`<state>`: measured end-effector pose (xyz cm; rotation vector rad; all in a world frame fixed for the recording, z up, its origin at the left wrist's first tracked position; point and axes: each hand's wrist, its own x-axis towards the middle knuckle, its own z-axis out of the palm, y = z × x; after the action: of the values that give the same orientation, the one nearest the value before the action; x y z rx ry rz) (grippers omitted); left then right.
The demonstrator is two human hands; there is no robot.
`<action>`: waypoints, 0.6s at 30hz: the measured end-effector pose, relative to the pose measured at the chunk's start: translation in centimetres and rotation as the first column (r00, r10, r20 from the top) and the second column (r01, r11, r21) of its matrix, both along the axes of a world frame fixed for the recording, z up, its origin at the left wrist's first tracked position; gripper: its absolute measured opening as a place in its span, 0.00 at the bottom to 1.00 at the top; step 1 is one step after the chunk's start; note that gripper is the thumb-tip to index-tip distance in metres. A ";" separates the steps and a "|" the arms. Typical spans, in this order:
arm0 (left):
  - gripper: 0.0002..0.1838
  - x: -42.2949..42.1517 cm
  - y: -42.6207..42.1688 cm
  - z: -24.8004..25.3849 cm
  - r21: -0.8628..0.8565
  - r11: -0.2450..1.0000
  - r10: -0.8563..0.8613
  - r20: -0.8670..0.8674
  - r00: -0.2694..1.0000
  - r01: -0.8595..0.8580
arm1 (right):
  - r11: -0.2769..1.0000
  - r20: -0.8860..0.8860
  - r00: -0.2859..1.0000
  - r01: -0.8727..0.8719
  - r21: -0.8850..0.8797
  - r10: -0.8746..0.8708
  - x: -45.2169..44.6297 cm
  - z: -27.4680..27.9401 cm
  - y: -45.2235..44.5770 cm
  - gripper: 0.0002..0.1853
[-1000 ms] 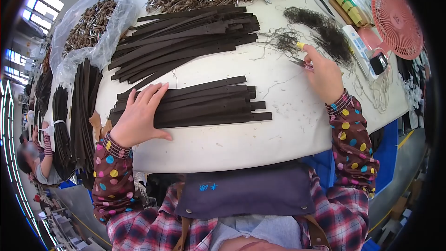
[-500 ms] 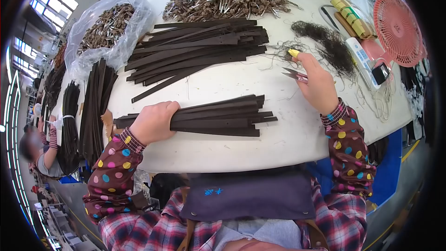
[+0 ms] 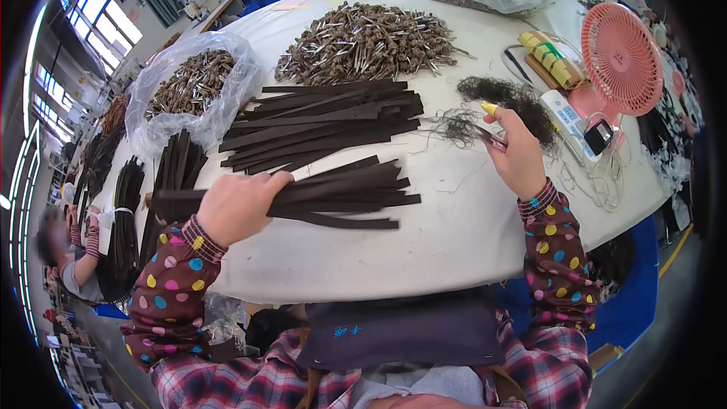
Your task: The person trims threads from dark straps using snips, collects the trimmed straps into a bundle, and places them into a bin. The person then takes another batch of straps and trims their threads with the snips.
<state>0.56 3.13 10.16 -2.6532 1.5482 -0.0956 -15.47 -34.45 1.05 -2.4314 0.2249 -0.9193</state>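
My left hand (image 3: 241, 208) is closed around a bundle of dark brown flat strips (image 3: 344, 195), whose right ends fan out over the white table. The bundle's left ends stick out behind the hand. In my right hand (image 3: 521, 157) is a small pair of thread snips (image 3: 492, 139), blades pointing up and left, away from the strips. A yellow cover (image 3: 490, 107) sits on one fingertip of that hand. Beyond the bundle lies a larger heap of similar strips (image 3: 326, 123). Tangled dark thread (image 3: 515, 98) is close to the snips.
At the back rises a pile of brown knotted pieces with metallic tips (image 3: 371, 45); a clear plastic bag (image 3: 246, 68) holds more. A pink fan (image 3: 621, 57) and a white power strip (image 3: 564, 117) stand right. Tied strips (image 3: 125, 216) hang at left, near another person (image 3: 82, 266).
The view has tipped upward, showing more of the table's far side. My left hand has shifted the bundle, which looks raised and more spread. The snips have turned, and their blades look closer together.
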 end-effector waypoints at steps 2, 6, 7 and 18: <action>0.26 0.6 0.1 1.7 -0.290 0.955 -0.021 0.137 0.990 0.061 | 0.999 -0.020 1.000 0.007 0.040 -0.006 -0.4 0.4 0.1 0.25; 0.27 2.1 0.9 -1.1 0.321 0.945 0.030 0.122 0.992 -0.068 | 0.998 0.014 1.000 -0.026 0.061 0.025 -0.5 -0.2 -0.2 0.23; 0.27 2.8 1.5 -0.4 0.216 0.975 0.006 0.213 0.977 -0.053 | 1.000 -0.029 1.000 -0.004 0.025 0.004 -0.7 -0.3 -0.3 0.22; 0.17 4.4 1.5 2.5 -0.332 0.773 0.074 -0.799 0.597 -0.540 | 0.980 -0.319 0.948 -0.072 -0.184 0.010 -1.7 -2.9 -1.7 0.21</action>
<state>4.93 4.61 12.63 -3.7200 1.2124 0.8420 -17.16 -36.18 -1.90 -2.7489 0.2049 -0.5479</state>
